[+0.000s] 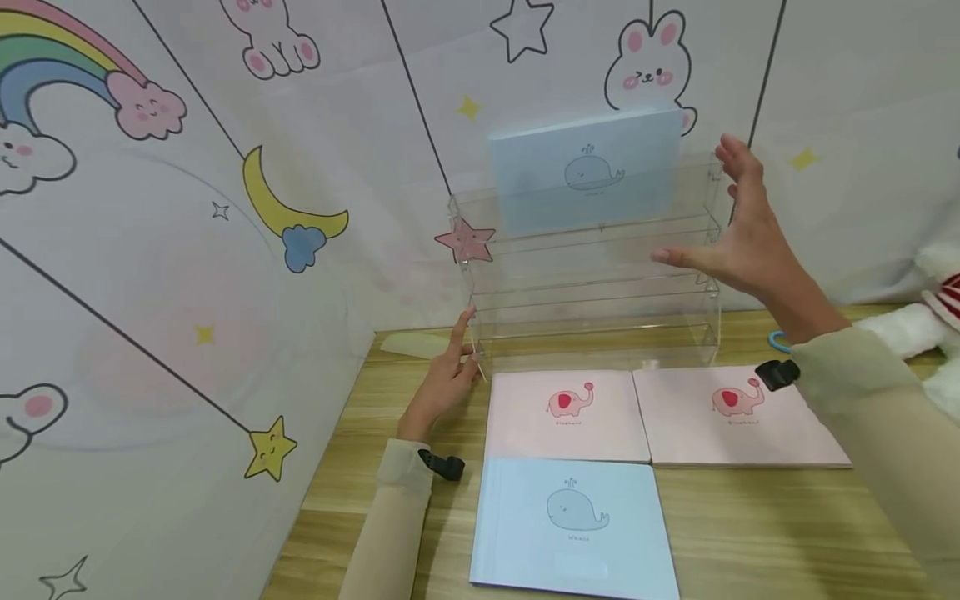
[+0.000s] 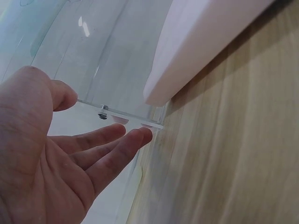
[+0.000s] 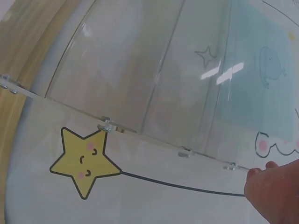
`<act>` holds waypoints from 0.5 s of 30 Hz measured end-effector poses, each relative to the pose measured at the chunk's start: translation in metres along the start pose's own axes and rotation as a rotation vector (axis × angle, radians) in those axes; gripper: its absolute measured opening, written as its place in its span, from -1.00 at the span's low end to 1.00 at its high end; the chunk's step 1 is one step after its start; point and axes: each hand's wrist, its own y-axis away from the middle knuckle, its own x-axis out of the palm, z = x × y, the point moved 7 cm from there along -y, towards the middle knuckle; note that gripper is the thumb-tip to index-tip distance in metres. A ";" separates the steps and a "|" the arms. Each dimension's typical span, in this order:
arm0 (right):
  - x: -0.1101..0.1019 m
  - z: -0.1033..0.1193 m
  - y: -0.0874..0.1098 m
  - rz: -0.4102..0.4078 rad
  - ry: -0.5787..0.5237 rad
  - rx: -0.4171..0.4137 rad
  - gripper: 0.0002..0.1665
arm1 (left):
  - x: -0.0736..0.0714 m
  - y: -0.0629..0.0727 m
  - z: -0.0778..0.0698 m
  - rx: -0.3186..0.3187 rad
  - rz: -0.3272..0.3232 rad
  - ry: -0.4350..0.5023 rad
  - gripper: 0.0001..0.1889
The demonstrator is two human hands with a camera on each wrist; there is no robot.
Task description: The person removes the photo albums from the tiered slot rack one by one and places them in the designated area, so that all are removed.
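Note:
A clear acrylic tiered rack point(image 1: 592, 321) stands on the wooden table against the backdrop. In its top tier a light blue whale book point(image 1: 540, 187) leans upright. My left hand point(image 1: 442, 387) is at the rack's lower left side, fingers extended with the tips at the panel edge, as the left wrist view shows. My right hand point(image 1: 757, 237), thumb and fingers spread wide, is beside the upper right end of the rack. The right wrist view shows the clear side panel point(image 3: 145, 137) with metal fasteners along it and part of the right hand point(image 3: 275, 191).
Two pink elephant books point(image 1: 525, 417) lie side by side before the rack, and another blue whale book point(image 1: 517, 533) lies nearer me. A white plush toy point(image 1: 900, 329) sits at the right, near a small blue ring point(image 1: 778, 340). A cartoon-printed backdrop point(image 1: 390, 167) encloses the table.

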 end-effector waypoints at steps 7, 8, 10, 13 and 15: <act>0.000 0.005 -0.013 0.000 0.025 -0.013 0.64 | 0.001 -0.001 -0.001 -0.002 0.002 -0.016 -0.15; 0.000 0.006 -0.014 0.002 0.030 -0.017 0.63 | 0.000 -0.001 -0.001 -0.002 0.001 -0.017 -0.15; -0.001 0.006 -0.018 0.006 0.036 -0.017 0.62 | 0.000 -0.001 -0.001 -0.002 -0.002 -0.020 -0.15; 0.000 0.006 -0.024 0.020 0.037 -0.007 0.59 | 0.000 -0.001 -0.001 -0.003 -0.002 -0.017 -0.15; 0.001 0.006 -0.028 0.037 0.037 0.008 0.58 | 0.000 -0.001 0.000 -0.008 0.000 -0.015 -0.15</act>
